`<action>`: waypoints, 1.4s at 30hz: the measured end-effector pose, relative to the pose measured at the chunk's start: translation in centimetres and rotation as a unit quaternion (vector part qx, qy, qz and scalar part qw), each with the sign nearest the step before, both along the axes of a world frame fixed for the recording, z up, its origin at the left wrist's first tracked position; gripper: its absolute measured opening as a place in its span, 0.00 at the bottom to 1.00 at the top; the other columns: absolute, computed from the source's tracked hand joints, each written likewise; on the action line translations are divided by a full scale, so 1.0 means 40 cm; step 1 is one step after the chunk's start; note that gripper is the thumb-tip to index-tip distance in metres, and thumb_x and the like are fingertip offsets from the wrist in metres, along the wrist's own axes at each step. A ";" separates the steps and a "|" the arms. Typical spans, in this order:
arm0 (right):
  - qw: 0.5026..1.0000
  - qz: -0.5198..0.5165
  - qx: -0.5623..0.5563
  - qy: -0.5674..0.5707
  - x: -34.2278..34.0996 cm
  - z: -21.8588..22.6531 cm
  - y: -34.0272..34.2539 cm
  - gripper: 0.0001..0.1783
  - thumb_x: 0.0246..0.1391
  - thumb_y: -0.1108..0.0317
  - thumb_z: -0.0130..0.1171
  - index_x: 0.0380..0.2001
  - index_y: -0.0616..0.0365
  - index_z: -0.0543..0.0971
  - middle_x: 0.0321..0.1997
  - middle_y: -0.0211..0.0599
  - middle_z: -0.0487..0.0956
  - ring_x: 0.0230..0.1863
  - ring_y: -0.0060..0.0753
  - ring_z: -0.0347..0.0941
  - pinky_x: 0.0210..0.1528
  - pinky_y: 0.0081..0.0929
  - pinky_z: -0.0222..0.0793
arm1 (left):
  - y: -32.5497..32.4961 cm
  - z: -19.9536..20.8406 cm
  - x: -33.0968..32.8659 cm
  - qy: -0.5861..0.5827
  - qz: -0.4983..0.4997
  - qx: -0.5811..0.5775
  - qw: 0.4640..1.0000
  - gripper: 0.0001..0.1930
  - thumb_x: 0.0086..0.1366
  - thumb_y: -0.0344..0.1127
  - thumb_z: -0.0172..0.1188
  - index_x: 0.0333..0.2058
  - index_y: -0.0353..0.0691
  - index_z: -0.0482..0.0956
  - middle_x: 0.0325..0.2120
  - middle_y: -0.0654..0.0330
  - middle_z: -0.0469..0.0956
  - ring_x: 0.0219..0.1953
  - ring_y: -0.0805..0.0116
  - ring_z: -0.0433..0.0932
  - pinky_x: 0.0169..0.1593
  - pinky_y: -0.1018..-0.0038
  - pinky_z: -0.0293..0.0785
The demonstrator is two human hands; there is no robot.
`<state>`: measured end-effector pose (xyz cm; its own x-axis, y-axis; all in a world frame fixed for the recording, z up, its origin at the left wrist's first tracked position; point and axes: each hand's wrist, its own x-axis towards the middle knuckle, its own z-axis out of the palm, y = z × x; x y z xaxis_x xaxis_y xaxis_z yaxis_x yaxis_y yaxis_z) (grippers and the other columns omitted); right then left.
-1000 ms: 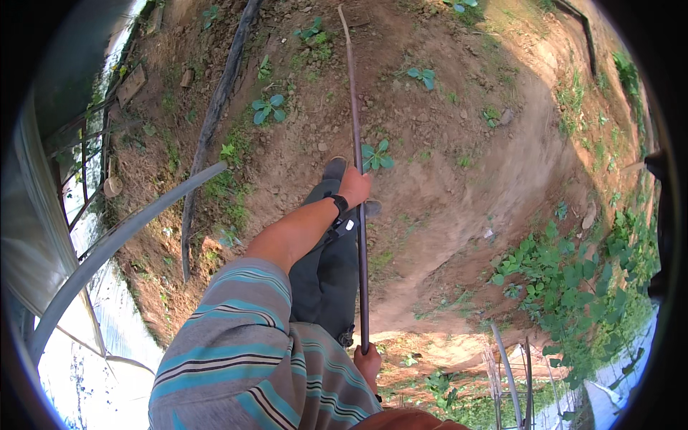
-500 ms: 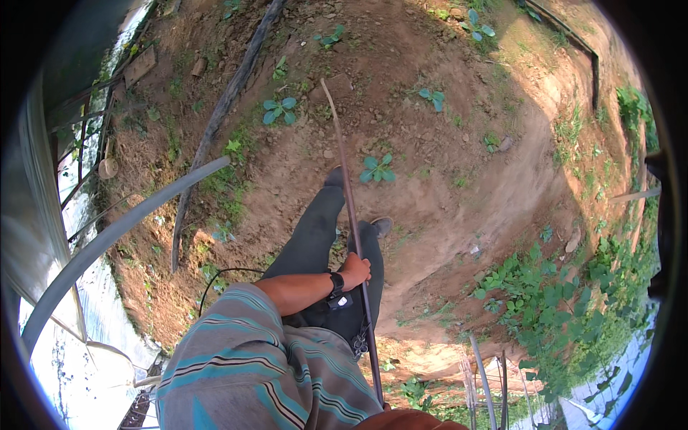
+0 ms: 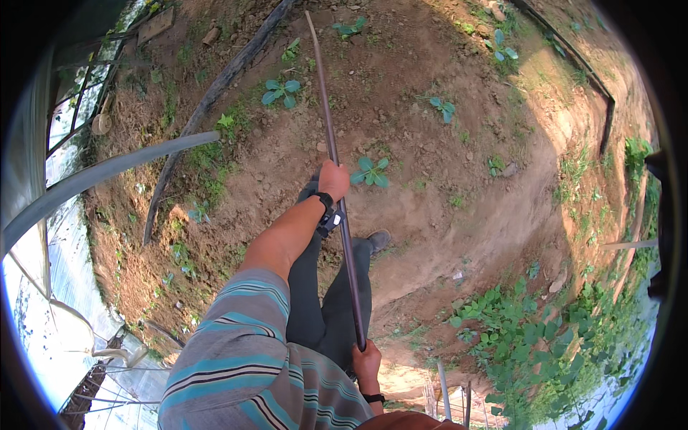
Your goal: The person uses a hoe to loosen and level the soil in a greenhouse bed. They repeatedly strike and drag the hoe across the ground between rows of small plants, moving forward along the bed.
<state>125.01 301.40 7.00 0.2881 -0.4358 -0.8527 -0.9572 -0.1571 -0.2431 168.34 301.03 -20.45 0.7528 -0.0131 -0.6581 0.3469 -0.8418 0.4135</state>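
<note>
A long wooden-handled hoe (image 3: 333, 136) slants from near my waist out over the brown soil. Its pale, slightly bent far end lies near the top of the view; the blade there blends with the earth and is hard to make out. My left hand (image 3: 335, 180), with a black watch on the wrist, is wrapped round the middle of the handle. Lower down, my right hand (image 3: 367, 360) grips the handle's near end by my hip. A leafy seedling (image 3: 370, 172) grows just right of my left hand. Another seedling (image 3: 281, 93) stands left of the handle.
A grey curved pipe (image 3: 107, 172) juts in from the left. Behind it a dark pole (image 3: 208, 100) lies along the ground. More seedlings (image 3: 443, 109) dot the soil. Dense leafy plants (image 3: 516, 330) grow at lower right, and a dark bar (image 3: 573, 57) runs along the upper right.
My left hand has moved forward, away from my body, and the hoe's far end reaches farther out. My right hand has come into view on the handle's near end.
</note>
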 end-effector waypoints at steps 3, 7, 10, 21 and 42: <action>0.999 -0.015 -0.017 0.039 -0.217 0.079 -0.016 0.13 0.54 0.65 0.67 0.38 0.62 0.83 0.23 0.47 0.79 0.25 0.45 0.79 0.32 0.41 0.74 | 0.003 0.003 -0.238 0.015 0.025 0.015 0.999 0.17 0.71 0.39 0.58 0.42 0.26 0.70 0.33 0.37 0.80 0.38 0.36 0.82 0.40 0.48 0.77; 0.993 -0.020 -0.029 0.114 -0.515 0.241 -0.021 0.11 0.52 0.63 0.70 0.35 0.55 0.84 0.25 0.47 0.81 0.27 0.51 0.80 0.33 0.44 0.76 | 0.003 0.099 -0.555 0.047 0.061 -0.013 0.997 0.17 0.71 0.40 0.57 0.42 0.27 0.70 0.34 0.34 0.80 0.39 0.34 0.81 0.41 0.46 0.76; 0.988 -0.041 -0.011 0.148 -0.676 0.408 -0.020 0.10 0.51 0.63 0.69 0.34 0.56 0.83 0.22 0.46 0.79 0.24 0.44 0.78 0.31 0.41 0.73 | 0.006 0.206 -0.774 0.136 0.056 -0.012 0.989 0.18 0.71 0.41 0.58 0.43 0.29 0.69 0.35 0.34 0.81 0.38 0.33 0.82 0.42 0.46 0.77; 0.993 0.048 -0.075 0.073 -0.526 0.254 -0.055 0.09 0.54 0.65 0.67 0.37 0.56 0.83 0.23 0.49 0.80 0.24 0.56 0.78 0.30 0.48 0.74 | 0.016 0.097 -0.582 0.206 0.159 -0.093 0.961 0.18 0.71 0.41 0.57 0.38 0.25 0.72 0.31 0.37 0.81 0.34 0.41 0.85 0.36 0.51 0.79; 0.988 0.094 -0.043 0.112 -0.440 0.053 -0.150 0.11 0.55 0.66 0.67 0.40 0.58 0.83 0.25 0.49 0.81 0.27 0.52 0.80 0.33 0.45 0.75 | -0.023 0.044 -0.475 0.029 0.115 -0.056 0.991 0.19 0.71 0.41 0.57 0.43 0.25 0.73 0.38 0.32 0.80 0.44 0.32 0.80 0.47 0.46 0.77</action>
<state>107.43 295.39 9.11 0.1799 -0.4661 -0.8663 -0.9374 -0.3482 -0.0073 149.32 300.11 -18.69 0.7050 0.0790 -0.7048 0.5505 -0.6875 0.4736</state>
